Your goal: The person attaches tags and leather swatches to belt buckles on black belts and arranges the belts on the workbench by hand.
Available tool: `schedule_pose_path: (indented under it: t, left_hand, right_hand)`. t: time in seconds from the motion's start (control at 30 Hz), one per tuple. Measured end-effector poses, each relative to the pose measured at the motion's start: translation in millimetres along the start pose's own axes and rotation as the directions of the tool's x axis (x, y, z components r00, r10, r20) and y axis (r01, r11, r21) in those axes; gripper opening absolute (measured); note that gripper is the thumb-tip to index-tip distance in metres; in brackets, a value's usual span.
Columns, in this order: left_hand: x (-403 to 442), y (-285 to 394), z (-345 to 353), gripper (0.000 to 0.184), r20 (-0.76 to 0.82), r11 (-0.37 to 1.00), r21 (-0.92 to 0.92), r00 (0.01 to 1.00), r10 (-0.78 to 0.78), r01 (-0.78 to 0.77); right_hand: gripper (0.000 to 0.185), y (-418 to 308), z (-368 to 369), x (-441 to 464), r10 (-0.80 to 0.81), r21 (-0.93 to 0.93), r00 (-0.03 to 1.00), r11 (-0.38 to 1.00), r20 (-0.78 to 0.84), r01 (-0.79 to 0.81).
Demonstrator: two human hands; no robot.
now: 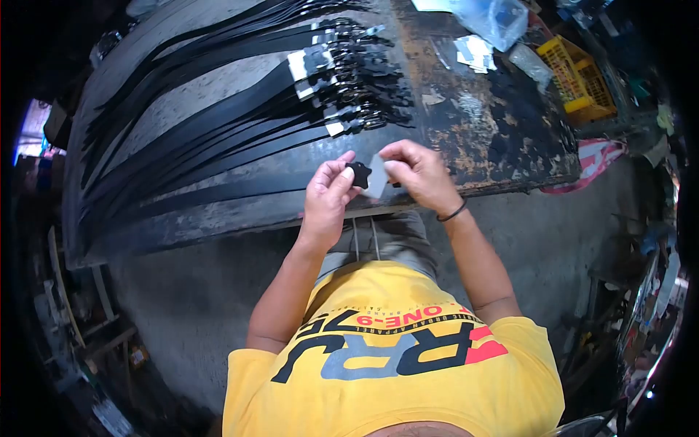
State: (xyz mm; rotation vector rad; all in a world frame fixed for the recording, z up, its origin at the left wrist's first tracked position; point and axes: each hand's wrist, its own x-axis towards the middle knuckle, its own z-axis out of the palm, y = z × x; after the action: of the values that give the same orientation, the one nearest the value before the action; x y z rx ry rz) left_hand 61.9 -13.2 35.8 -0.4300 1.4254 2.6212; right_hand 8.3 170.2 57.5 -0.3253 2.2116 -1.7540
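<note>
Work looks partway along in the head view, with black straps [211,146], some bearing white tags [298,67], lying on the tabletop [437,164], the left hand [325,200] pinching a dark piece [358,175] near them and the right hand [424,178] a pale card [377,178].

Two hands: one left hand [329,191], one right hand [422,175]. One black piece [358,175] in the left grip; one pale card [377,177] between grips; beyond, many overlapping black straps [240,109], exact number indeterminable.

A scuffed worktable [510,138] stands on grey concrete floor [553,240].
</note>
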Motion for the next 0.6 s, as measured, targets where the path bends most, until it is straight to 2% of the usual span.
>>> schedule_pose_path:
  t: [0.03,0.1,0.17,0.2,0.27,0.3,0.37,0.43,0.5,0.57,0.6]
  left_hand:
    - [2.3,-4.6,6.1,0.014,0.055,0.995,0.103,0.998,0.009,-0.015]
    - [-2.5,-0.8,20.6,0.015,0.088,0.980,0.193,0.996,0.021,-0.038]
    - [-1.7,-9.3,19.9,0.016,0.118,0.965,0.209,0.983,0.137,-0.160]
    - [-2.2,-8.9,19.5,0.016,0.145,0.970,0.202,0.983,0.108,-0.136]
    - [-1.3,-11.1,19.1,0.015,0.159,0.959,0.252,0.983,0.089,-0.127]
    - [-0.1,-12.9,16.8,0.015,0.170,0.961,0.247,0.982,0.084,-0.125]
    - [1.2,-15.4,10.4,0.014,0.212,0.919,0.386,0.977,-0.010,-0.074]
    - [-1.4,-15.1,10.9,0.013,0.181,0.918,0.393,0.983,-0.028,-0.047]
    - [-4.4,-16.0,11.9,0.014,0.098,0.971,0.219,0.992,0.079,-0.099]
    - [-4.0,-19.0,6.1,0.014,0.084,0.981,0.169,0.993,0.079,-0.092]
    - [-4.4,-17.6,5.7,0.013,0.101,0.988,0.140,0.994,0.046,-0.060]
  right_hand:
    - [0.020,0.3,1.0,-0.9,-0.055,-0.035,0.998,0.998,-0.004,0.055]
    - [0.020,-3.8,9.6,-6.2,-0.136,-0.036,0.990,0.990,-0.028,0.135]
    - [0.021,-9.5,10.7,-12.7,-0.100,0.006,0.995,0.995,-0.012,0.100]
    - [0.021,-11.4,10.0,-16.3,-0.094,-0.012,0.995,0.996,-0.042,0.093]
    - [0.019,-13.1,8.7,-21.7,-0.166,-0.096,0.985,0.982,-0.036,0.162]
    - [0.017,-8.8,7.2,-22.4,-0.263,-0.164,0.963,0.954,-0.064,0.249]
    - [0.015,-9.8,-12.0,-21.7,-0.313,-0.260,0.950,0.917,-0.002,0.301]
    - [0.012,3.5,-56.4,-3.2,-0.462,-0.424,0.885,0.814,-0.063,0.395]
    - [0.013,17.7,-113.7,17.3,-0.282,-0.442,0.909,0.888,-0.306,0.127]
    - [0.013,45.7,-169.5,44.6,-0.259,-0.616,0.872,0.785,-0.415,-0.060]
    - [0.014,52.9,-187.9,57.8,-0.256,-0.649,0.888,0.758,-0.382,-0.061]
